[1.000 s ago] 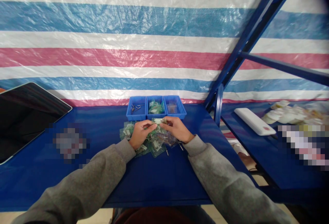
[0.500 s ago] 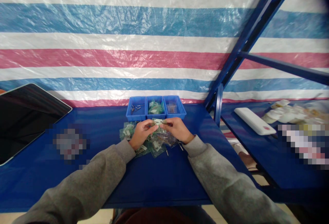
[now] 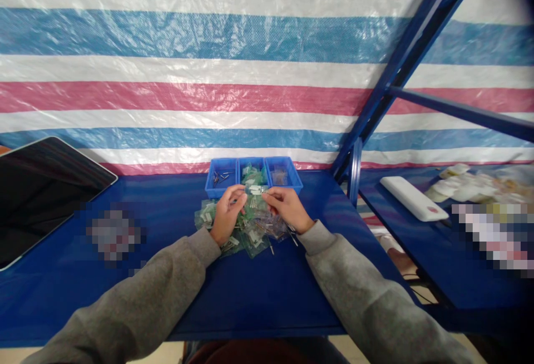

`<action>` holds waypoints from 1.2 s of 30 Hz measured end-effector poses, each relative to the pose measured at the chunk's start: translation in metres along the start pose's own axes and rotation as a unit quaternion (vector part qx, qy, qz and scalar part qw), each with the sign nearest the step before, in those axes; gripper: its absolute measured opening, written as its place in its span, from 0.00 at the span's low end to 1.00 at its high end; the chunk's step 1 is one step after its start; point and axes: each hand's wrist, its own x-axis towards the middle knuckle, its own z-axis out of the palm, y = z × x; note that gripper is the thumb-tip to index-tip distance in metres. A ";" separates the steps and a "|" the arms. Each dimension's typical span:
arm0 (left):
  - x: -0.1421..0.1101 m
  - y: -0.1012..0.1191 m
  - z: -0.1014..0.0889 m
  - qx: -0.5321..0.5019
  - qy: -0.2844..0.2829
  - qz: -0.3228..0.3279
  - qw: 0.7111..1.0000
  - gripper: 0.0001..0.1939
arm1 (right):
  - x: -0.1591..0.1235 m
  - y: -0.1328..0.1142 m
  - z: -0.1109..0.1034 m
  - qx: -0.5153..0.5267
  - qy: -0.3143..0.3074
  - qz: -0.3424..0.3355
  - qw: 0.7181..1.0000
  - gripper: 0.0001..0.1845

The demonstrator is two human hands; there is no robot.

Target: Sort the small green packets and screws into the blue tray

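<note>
My left hand [image 3: 227,216] pinches the left side of a small green-tinted plastic bag [image 3: 253,201]. My right hand [image 3: 288,207] has its thumb and forefinger closed on the bag's right upper edge. A white piece and several thin metal pins show through the bag, which hangs between my hands. Beneath them lies a pile of similar bags [image 3: 254,238], some green and some clear, with loose metal pins at its right side. Right behind my hands stand three blue bins: the left bin [image 3: 221,192] holds metal pins, the middle bin [image 3: 251,160] green bags, the right bin [image 3: 297,181] clear bags.
At the left of the blue table [image 3: 250,297] lies a large dark-screened panel [image 3: 45,197], with a blurred item nearer the pile. A blue metal frame [image 3: 375,108] rises at the right. Beyond it, another table carries a white box [image 3: 413,198] and pale bundles [image 3: 471,186].
My hands have drawn slightly apart, and the left fingers have shifted outward and up. The bag between them now shows more fully, with its pins in view.
</note>
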 end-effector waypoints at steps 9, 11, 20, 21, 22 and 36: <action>0.000 -0.003 -0.003 0.046 0.090 0.057 0.993 0.15 | 0.016 -0.003 -0.001 0.047 0.075 0.075 0.993 0.28; 0.000 -0.004 -0.003 0.052 0.079 0.052 0.994 0.14 | 0.010 -0.001 -0.004 -0.060 0.096 0.040 0.993 0.20; 0.001 -0.004 -0.003 0.064 0.038 0.033 0.997 0.09 | -0.006 -0.003 -0.005 -0.538 -0.029 -0.022 0.842 0.17; 0.001 -0.004 -0.003 0.066 0.037 0.035 0.997 0.08 | -0.007 -0.001 -0.003 -0.548 -0.031 -0.012 0.836 0.18; 0.001 -0.004 -0.003 0.066 0.036 0.037 0.996 0.08 | -0.007 0.000 -0.002 -0.554 -0.032 -0.007 0.832 0.17; 0.000 -0.006 -0.003 0.064 0.026 0.051 0.996 0.07 | -0.008 0.007 0.003 -0.552 -0.008 -0.002 0.834 0.20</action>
